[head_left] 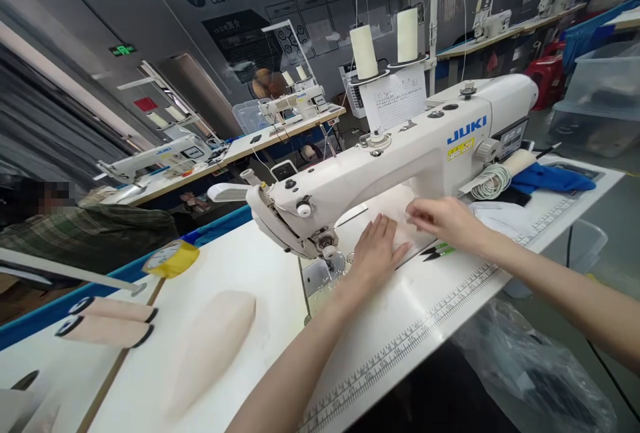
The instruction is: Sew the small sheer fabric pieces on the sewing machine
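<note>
A white JUKI sewing machine (400,153) stands on a white table (410,326) with a ruler strip along its front edge. A pale cream piece of fabric (395,210) lies on the machine bed under the arm. My left hand (376,252) rests flat on it, fingers apart, just right of the needle and presser foot (330,253). My right hand (445,218) pinches the fabric's edge further right. Green-handled thread snips (437,251) lie beside my right wrist.
A cream sewn piece (213,346) and rolled pieces (107,320) lie at left, with a yellow tape roll (173,258). Blue cloth (550,178) and a coiled cord (493,181) sit behind the machine. Thread cones (363,52) stand above. A person in plaid (85,233) sits left. A plastic bag (530,366) hangs below.
</note>
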`<state>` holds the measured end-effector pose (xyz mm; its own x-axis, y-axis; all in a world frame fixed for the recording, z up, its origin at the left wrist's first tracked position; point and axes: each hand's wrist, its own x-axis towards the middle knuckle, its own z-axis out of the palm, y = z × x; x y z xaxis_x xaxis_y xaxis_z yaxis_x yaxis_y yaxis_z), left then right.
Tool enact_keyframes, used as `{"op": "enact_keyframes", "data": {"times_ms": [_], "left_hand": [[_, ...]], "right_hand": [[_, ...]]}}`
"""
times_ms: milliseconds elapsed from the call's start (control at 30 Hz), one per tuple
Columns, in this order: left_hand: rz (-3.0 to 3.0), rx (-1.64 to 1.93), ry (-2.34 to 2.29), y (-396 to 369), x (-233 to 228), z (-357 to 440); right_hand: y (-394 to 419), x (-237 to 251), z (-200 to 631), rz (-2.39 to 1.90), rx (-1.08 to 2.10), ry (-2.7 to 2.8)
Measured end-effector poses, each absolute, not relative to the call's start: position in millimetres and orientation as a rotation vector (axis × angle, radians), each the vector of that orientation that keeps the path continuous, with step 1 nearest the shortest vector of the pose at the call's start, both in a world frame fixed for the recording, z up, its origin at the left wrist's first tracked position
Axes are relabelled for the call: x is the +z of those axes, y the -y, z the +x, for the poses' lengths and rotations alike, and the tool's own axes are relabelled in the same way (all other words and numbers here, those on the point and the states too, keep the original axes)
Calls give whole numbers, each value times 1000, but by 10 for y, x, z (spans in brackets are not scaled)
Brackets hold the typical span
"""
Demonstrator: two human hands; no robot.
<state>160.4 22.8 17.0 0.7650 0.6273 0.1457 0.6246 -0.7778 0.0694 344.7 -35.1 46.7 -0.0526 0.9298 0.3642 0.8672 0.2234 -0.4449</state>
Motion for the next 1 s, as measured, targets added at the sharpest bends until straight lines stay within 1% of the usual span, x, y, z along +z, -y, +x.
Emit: {"op": "enact_keyframes", "data": {"times_ms": [33,133,167,233,400,500,600,700,767,833,867,900,1000], "left_hand": [[2940,220,-1036,-269,128,1656],[2944,225,-1041,-306,45,1706],[2946,242,-1046,-293,43,1693],[2950,285,-1036,-242,78,1627],[2905,359,-1023,-3,180,1213],[2840,284,-1067,279,100,956],[2812,183,-938,683,3,882],[2755,264,-610,1072,29,958],[2688,238,-150,1214,98,1012],[2631,222,132,1216,151,1037],[2640,237,120,1172,159,1042],[2676,279,-16,1111,155,1044],[2700,397,-750,971,112,1049]], "right_hand": [[456,514,3423,-1575,253,1999],[807,631,3330,-1275,1073,2208],[910,650,3294,-1243,1249,2213],[1063,653,3220,-1246,1385,2142],[1189,498,3035,-1348,1500,1875],[1201,421,2935,-1341,1470,1772],[1188,460,2898,-1359,1250,1697],[1174,610,2978,-1399,1006,1630],[1190,733,3080,-1437,891,1613],[1229,844,3183,-1469,786,1611],[1252,889,3226,-1482,733,1612],[1274,923,3258,-1497,688,1613],[1305,965,3284,-1494,609,1621]]}}
